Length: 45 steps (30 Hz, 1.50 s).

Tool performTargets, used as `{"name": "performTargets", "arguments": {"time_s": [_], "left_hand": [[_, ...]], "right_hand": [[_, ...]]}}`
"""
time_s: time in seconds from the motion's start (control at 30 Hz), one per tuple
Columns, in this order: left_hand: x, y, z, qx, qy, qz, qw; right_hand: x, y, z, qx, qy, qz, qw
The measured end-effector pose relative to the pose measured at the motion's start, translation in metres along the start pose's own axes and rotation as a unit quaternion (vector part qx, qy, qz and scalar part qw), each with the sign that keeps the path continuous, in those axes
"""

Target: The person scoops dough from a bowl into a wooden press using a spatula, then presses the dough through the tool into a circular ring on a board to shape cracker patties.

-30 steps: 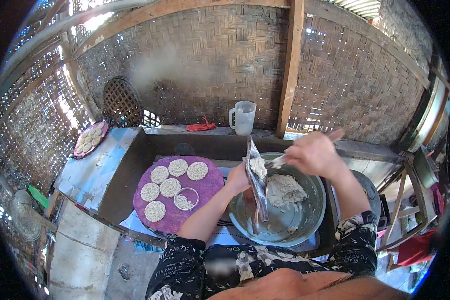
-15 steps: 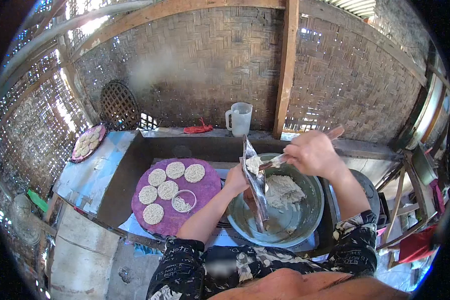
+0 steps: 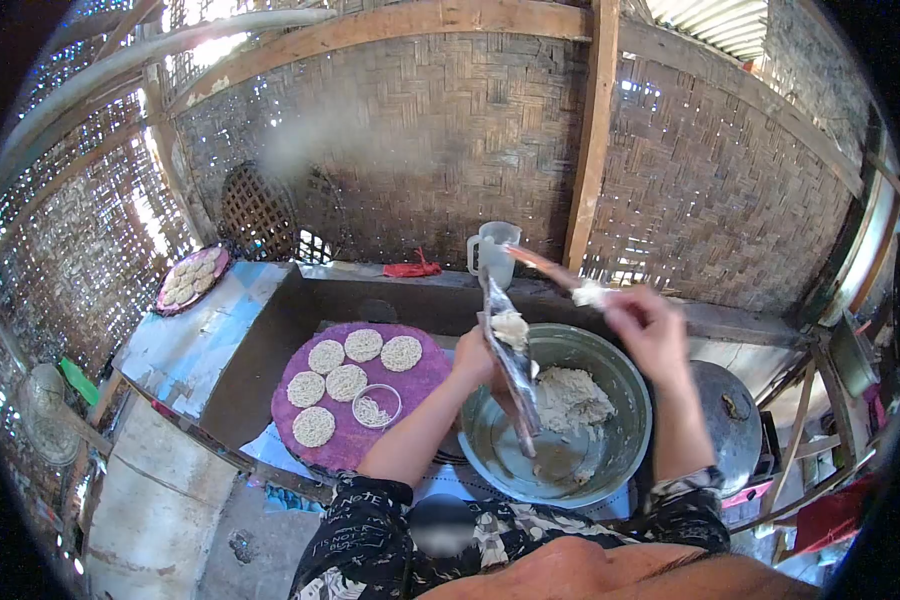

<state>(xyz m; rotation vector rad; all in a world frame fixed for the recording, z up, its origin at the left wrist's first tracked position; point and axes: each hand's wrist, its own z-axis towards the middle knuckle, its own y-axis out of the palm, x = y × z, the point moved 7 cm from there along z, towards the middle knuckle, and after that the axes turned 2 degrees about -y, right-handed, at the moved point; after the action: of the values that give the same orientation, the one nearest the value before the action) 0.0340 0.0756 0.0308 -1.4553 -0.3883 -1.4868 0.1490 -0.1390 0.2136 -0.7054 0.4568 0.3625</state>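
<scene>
My left hand (image 3: 475, 360) is wrapped around a long, dark, trough-like tool (image 3: 518, 385), holding it tilted over the left side of a large basin (image 3: 642, 440). White dough (image 3: 511, 328) sits in the tool's upper part. Above the basin's far right rim, my right hand (image 3: 650, 325) grips a flat wooden stick (image 3: 540, 262) near an end smeared with dough. A larger lump of dough (image 3: 572, 398) lies in the basin. Left of my left forearm, a purple round board (image 3: 425, 385) carries several flat discs of dough strands (image 3: 347, 383) and a clear ring (image 3: 377, 388) around more strands.
A translucent measuring jug (image 3: 495, 245) and a red plastic bag (image 3: 412, 266) stand on the back ledge. At far left, a second round tray (image 3: 222, 262) holds more discs. A round dark lid (image 3: 718, 440) is right of the basin, and a wooden post (image 3: 595, 130) rises behind.
My right hand has lifted away from the tool and turned the stick, which now points up and left. More dough shows in the tool. The view has shifted slightly.
</scene>
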Motion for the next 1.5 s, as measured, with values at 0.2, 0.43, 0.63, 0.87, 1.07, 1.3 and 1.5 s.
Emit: {"name": "performTargets", "arguments": {"time_s": [0.2,0.43,0.63,0.87,1.07,1.3,1.5], "left_hand": [[0.033,0.002,-0.008,0.006,0.082,0.08,0.993],[0.043,0.003,-0.01,0.0,0.157,0.081,0.984],[-0.021,0.008,0.016,0.002,0.071,-0.088,0.994],[-0.02,0.02,0.015,-0.037,0.035,-0.195,0.98],[-0.015,0.015,0.006,-0.08,-0.073,-0.309,0.945],[0.019,0.015,-0.001,-0.155,-0.03,-0.38,0.911],[-0.008,0.006,0.01,-0.152,-0.029,-0.414,0.897]], "right_hand": [[0.051,0.079,-0.049,-0.027,0.157,0.139,0.977],[0.061,0.058,-0.043,0.09,0.115,0.063,0.987],[0.031,0.064,-0.065,0.083,-0.056,-0.08,0.992],[0.069,0.049,-0.048,0.096,0.062,-0.013,0.993],[0.054,0.057,-0.075,0.04,0.01,-0.04,0.998],[0.086,0.04,-0.062,0.045,0.107,-0.003,0.993],[0.099,0.046,-0.089,-0.023,0.096,0.062,0.993]]}}
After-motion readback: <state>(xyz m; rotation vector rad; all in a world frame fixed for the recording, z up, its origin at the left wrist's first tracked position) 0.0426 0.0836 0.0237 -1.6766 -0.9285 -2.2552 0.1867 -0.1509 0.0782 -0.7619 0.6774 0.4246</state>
